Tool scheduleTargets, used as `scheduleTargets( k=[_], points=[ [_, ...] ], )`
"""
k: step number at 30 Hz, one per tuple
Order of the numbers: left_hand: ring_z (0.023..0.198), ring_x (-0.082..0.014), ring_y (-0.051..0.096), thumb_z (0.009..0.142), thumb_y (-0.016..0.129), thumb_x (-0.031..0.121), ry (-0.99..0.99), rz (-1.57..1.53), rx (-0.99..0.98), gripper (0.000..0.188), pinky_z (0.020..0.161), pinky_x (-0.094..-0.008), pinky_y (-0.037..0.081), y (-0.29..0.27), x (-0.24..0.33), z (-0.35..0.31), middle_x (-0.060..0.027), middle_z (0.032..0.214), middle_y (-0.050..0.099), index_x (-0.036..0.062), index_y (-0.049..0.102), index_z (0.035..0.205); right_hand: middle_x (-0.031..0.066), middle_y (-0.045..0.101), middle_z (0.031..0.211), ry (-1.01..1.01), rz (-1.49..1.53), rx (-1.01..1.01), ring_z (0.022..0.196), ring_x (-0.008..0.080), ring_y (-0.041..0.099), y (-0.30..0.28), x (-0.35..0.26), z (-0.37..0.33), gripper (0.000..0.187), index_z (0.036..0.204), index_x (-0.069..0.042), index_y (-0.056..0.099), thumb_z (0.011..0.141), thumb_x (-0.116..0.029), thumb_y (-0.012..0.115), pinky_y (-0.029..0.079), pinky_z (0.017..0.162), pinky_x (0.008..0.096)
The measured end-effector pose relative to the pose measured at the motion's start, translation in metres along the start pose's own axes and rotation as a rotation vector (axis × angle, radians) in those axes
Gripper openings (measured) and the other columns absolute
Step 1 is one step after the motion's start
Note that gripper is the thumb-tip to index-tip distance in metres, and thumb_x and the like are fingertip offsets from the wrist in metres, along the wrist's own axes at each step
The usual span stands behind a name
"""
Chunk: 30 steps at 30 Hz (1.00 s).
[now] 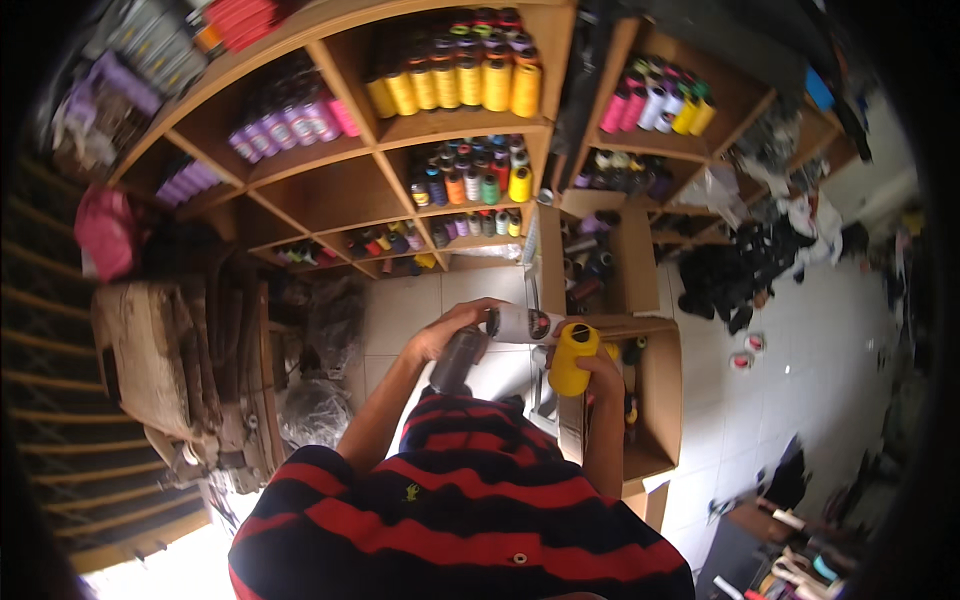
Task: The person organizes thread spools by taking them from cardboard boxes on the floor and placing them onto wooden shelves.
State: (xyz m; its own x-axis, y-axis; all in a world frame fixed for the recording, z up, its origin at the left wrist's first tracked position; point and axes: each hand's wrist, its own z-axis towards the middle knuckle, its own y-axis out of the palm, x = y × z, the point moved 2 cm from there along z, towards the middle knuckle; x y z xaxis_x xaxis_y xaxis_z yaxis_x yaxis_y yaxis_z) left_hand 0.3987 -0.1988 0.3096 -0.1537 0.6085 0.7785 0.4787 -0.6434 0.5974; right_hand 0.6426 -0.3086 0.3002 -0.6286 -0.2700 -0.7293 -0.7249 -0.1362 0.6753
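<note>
Matt yellow thread spool, wooden shelves, cardboard box, glossy tiles

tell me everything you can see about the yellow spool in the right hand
The yellow spool is a bright, rounded cylinder that looks wound with thread, with a dark round core at its upper end, facing the camera. The right hand grips it from its right side. It is just right of a pale spool; whether the two touch is unclear.

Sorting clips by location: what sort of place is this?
Probably a thread shop or storeroom: wooden shelves hold rows of coloured thread spools, and the right hand holds a yellow spool near a cardboard box.
</note>
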Motion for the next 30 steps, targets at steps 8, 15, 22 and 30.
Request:
scheduleTargets(
  k=[8,15,22,30],
  points=[
    [0.059,-0.0136,0.061,0.079,0.070,0.036,-0.177,0.205,0.055,0.069,0.052,-0.0240,0.050,-0.060,0.044,-0.103,-0.0167,0.096,0.066,-0.0058,0.048,0.129,0.0023,0.056,0.107,0.172,-0.741,-0.417,0.102,0.0148,0.052,0.101,-0.005,0.124,0.058,0.118,-0.008,0.053,0.066,-0.014,0.078,0.040,0.090,0.0313],
    [0.061,-0.0162,0.061,0.078,0.068,0.026,0.112,0.205,0.425,0.058,0.056,-0.0270,0.052,-0.166,0.069,-0.177,-0.0091,0.084,0.060,-0.0012,0.051,0.127,0.0073,0.055,0.118,-0.038,-0.375,-0.140,0.105,0.0191,0.055,0.183,0.079,0.224,0.050,0.119,-0.005,0.054,0.073,-0.019,0.068,0.044,0.091,0.0329],
    [0.056,-0.0181,0.060,0.079,0.068,0.025,0.354,0.162,0.564,0.051,0.053,-0.0300,0.052,-0.245,0.124,-0.204,-0.0099,0.092,0.057,0.0059,0.046,0.121,0.0102,0.052,0.117,-0.114,-0.316,0.221,0.107,0.0187,0.054,0.200,0.145,0.313,0.047,0.130,-0.005,0.040,0.089,-0.022,0.056,0.044,0.091,0.0311],
    [0.062,-0.0174,0.060,0.083,0.070,0.024,0.381,0.258,0.661,0.061,0.057,-0.0307,0.052,-0.310,0.114,-0.188,-0.0122,0.099,0.058,0.0045,0.039,0.132,0.0093,0.047,0.126,-0.127,-0.439,0.110,0.120,0.0198,0.046,0.139,0.167,0.391,0.049,0.135,-0.010,0.035,0.090,-0.024,0.049,0.038,0.100,0.0335]
  ],
)
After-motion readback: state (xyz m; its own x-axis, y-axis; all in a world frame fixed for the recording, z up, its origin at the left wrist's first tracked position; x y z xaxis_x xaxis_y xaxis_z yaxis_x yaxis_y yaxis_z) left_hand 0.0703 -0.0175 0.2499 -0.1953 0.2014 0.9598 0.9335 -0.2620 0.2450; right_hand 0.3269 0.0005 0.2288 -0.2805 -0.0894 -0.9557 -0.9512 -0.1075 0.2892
